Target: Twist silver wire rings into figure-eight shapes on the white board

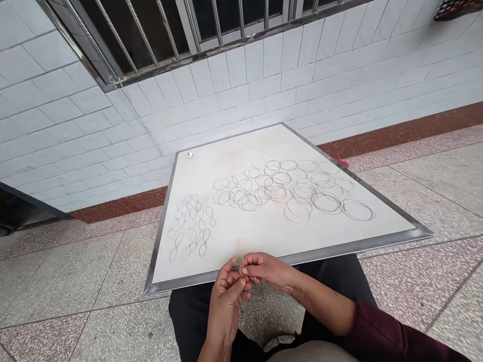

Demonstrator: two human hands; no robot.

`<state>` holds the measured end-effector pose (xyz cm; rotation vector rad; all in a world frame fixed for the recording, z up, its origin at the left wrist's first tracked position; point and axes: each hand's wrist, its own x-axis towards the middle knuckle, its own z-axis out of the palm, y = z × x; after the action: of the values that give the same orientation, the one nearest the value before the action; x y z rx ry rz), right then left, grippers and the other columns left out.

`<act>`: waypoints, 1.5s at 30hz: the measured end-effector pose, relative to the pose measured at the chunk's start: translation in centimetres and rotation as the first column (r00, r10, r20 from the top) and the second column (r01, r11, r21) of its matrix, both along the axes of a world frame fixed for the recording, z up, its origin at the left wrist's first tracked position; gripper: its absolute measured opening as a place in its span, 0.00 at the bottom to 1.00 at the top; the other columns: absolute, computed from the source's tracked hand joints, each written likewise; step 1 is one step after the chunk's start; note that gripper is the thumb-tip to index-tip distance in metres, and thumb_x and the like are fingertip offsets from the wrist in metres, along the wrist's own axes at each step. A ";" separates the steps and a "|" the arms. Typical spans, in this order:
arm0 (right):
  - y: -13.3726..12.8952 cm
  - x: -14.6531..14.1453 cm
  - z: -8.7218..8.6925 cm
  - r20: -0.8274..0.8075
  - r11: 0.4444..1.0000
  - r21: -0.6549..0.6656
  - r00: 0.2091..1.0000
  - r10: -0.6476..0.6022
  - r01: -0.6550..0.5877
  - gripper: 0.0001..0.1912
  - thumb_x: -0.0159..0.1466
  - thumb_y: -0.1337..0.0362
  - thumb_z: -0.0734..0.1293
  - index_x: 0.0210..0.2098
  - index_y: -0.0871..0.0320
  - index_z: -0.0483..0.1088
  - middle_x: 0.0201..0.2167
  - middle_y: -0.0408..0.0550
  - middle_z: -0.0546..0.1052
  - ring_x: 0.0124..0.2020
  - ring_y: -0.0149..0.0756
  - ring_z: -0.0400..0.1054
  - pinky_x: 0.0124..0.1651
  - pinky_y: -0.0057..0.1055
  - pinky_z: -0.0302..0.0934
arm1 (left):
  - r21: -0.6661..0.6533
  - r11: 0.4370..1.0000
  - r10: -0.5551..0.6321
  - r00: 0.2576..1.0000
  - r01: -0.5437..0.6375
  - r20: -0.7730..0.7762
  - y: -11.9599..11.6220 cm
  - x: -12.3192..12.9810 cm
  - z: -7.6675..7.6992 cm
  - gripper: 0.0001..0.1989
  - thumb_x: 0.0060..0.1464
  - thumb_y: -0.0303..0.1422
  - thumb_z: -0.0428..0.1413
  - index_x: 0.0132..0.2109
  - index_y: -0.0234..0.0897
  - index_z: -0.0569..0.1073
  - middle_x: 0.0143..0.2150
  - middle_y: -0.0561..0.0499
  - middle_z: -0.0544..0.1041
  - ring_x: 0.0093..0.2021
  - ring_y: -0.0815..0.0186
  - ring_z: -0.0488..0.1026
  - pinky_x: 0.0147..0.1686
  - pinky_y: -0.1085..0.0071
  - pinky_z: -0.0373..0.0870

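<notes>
My left hand [231,289] and my right hand [260,267] meet at the near edge of a white table [241,231]. Between their fingertips they pinch a thin wire loop [242,257], part of which is hidden by the fingers. Wire rings [326,202] of larger size lie overlapping across the middle and right of the tabletop. On the left side rest several smaller wire pieces twisted into figure-eight shapes [204,242].
A small red and white object [190,155] sits at the table's far left corner. Behind stand a white tiled wall [226,110] and a barred window [211,25]. The table has a grey metal rim.
</notes>
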<state>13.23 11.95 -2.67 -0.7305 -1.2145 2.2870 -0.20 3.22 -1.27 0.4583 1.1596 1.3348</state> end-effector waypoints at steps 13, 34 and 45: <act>1.2 -3.4 -0.9 0.219 0.995 0.077 0.973 -0.073 0.057 0.13 0.54 0.59 0.73 0.30 0.61 0.68 0.21 0.40 0.72 0.22 0.26 0.63 0.27 0.24 0.54 | 0.076 0.982 0.182 0.973 -0.172 -0.143 1.0 -1.2 -1.7 0.33 0.48 0.35 0.66 0.59 0.33 0.66 0.30 0.51 0.77 0.31 0.67 0.75 0.37 0.68 0.73; 4.8 -6.8 -0.6 0.377 0.979 0.120 0.905 -0.196 0.162 0.07 0.57 0.64 0.72 0.32 0.61 0.72 0.22 0.42 0.71 0.24 0.27 0.64 0.22 0.21 0.54 | 0.117 0.967 0.256 0.879 -0.228 -0.403 2.1 -4.2 -2.3 0.28 0.52 0.43 0.61 0.57 0.37 0.69 0.42 0.44 0.78 0.42 0.60 0.77 0.40 0.63 0.76; 5.2 -7.2 -0.7 0.393 0.983 0.086 0.901 -0.183 0.162 0.06 0.60 0.64 0.70 0.33 0.61 0.71 0.25 0.43 0.71 0.24 0.25 0.64 0.20 0.19 0.54 | 0.084 0.961 0.274 0.886 -0.262 -0.375 2.7 -4.9 -2.7 0.26 0.50 0.39 0.63 0.55 0.34 0.69 0.36 0.49 0.76 0.35 0.64 0.79 0.38 0.65 0.77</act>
<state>6.02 17.20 -3.33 -1.2807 -1.3137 2.0106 -5.06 5.92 -3.98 0.6187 1.5741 1.5463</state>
